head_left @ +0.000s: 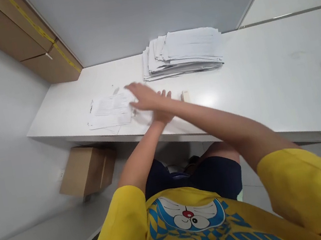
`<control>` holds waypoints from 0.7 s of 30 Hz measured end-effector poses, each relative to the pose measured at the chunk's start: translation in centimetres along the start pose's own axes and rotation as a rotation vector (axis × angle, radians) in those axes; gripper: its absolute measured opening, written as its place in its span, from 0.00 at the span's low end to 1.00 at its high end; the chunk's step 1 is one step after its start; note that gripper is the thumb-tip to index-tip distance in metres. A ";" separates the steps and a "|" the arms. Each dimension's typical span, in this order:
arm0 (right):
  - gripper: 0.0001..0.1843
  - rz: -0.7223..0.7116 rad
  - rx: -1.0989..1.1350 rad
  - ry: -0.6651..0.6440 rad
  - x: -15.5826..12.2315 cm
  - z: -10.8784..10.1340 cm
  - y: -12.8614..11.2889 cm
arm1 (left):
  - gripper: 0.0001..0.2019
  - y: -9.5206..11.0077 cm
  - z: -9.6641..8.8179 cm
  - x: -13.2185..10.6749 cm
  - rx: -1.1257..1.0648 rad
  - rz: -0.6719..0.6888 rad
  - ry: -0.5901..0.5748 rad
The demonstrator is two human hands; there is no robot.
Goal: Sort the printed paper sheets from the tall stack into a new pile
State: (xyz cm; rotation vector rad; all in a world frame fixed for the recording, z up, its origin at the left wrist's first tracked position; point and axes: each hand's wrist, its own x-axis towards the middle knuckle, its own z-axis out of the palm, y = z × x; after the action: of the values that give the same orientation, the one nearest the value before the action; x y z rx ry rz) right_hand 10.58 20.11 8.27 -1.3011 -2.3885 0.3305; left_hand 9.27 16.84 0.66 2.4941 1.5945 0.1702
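Note:
My arms are crossed over the white desk (pixel 265 91). My right hand (pixel 142 96) reaches left, fingers stretched out and blurred, above the right edge of a small stack of printed sheets (pixel 110 111). My left hand (pixel 165 107) lies mostly hidden under my right forearm. Only its fingertips show, spread apart and pointing away from me, resting on or just above the desk. A small dark and metallic item (pixel 135 112) lies by the sheets under my right hand; I cannot make out what it is. I see nothing held in either hand.
A thick, uneven pile of papers (pixel 183 53) sits at the back of the desk against the grey partition. A small pale block (pixel 185 96) lies right of my hands. A cardboard box (pixel 87 170) stands on the floor below the desk; more boxes (pixel 28 39) are stacked at the back left.

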 end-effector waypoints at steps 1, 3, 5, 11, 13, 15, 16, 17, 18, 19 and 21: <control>0.41 -0.032 0.014 -0.089 0.3 1.9 -1.7 | 0.30 0.1 0.0 0.0 0.009 -0.004 -0.011; 0.48 -0.016 0.000 -0.224 0.6 4.9 -3.6 | 0.30 0.2 -0.1 0.1 0.023 -0.007 -0.021; 0.48 0.049 -0.019 -0.280 0.6 6.5 -3.8 | 0.29 0.4 0.0 0.1 0.017 -0.012 -0.008; 0.29 0.210 -0.042 -0.128 -0.4 6.1 -1.4 | 0.26 0.5 0.7 -0.1 0.026 -0.015 0.067; 0.25 0.233 -0.033 -0.101 -0.8 5.5 -1.2 | 0.26 0.4 0.6 -0.2 0.030 -0.019 0.065; 0.27 0.232 -0.039 -0.076 -1.6 5.0 -1.1 | 0.26 0.4 0.5 -0.2 0.029 -0.017 0.042; 0.29 0.232 -0.049 -0.061 -2.1 4.9 -1.0 | 0.26 0.4 0.4 -0.1 0.028 -0.018 0.032; 0.32 0.237 -0.062 -0.048 -2.7 4.8 -0.9 | 0.26 0.4 0.4 -0.1 0.028 -0.019 0.024; 0.34 0.247 -0.072 -0.039 -3.3 4.7 -0.7 | 0.26 0.4 0.3 -0.1 0.030 -0.021 0.020; 0.36 0.260 -0.079 -0.030 -3.8 4.7 -0.5 | 0.26 0.4 0.3 -0.1 0.032 -0.025 0.018; 0.39 0.276 -0.073 -0.012 -4.4 4.5 -0.2 | 0.27 0.5 0.2 -0.2 0.038 -0.032 0.015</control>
State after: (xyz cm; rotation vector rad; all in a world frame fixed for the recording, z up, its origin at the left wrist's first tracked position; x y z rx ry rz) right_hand 10.58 16.22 3.26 -1.6712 -2.2492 0.3312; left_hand 9.68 16.46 0.58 2.4999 1.6571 0.1568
